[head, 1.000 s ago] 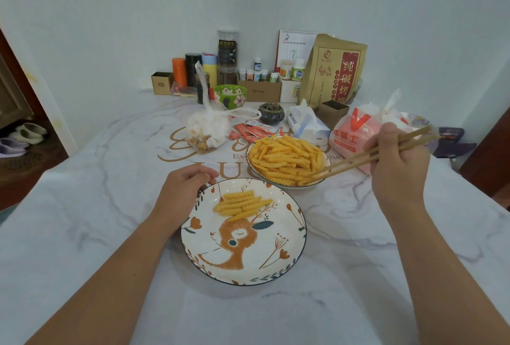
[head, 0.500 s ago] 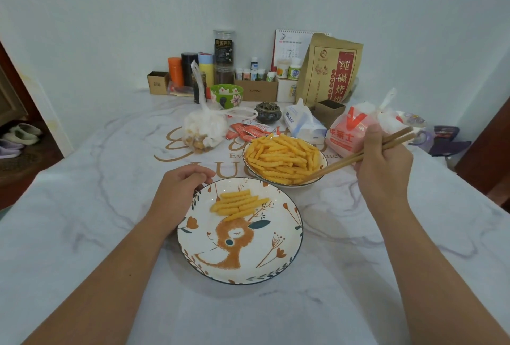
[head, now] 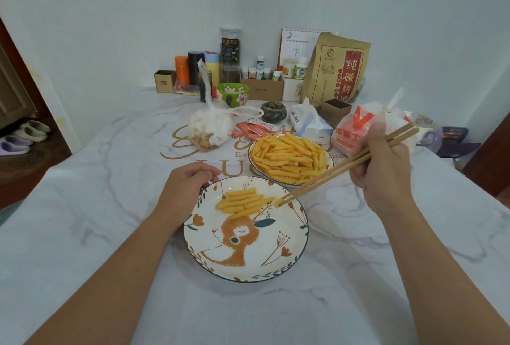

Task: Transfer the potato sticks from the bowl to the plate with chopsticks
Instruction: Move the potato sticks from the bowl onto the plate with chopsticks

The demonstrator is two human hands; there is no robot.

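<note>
The white round plate with an orange deer drawing (head: 245,250) lies beside the left hand (head: 183,192), whose curled fingers touch its rim. The right hand (head: 382,170) grips tan wooden chopsticks (head: 342,168), tips pinching a yellow crinkle potato stick (head: 278,202) over the plate. Behind it, the white bowl of potato sticks (head: 289,158); farther, a brown box reading "XUPING" (head: 262,90).
</note>
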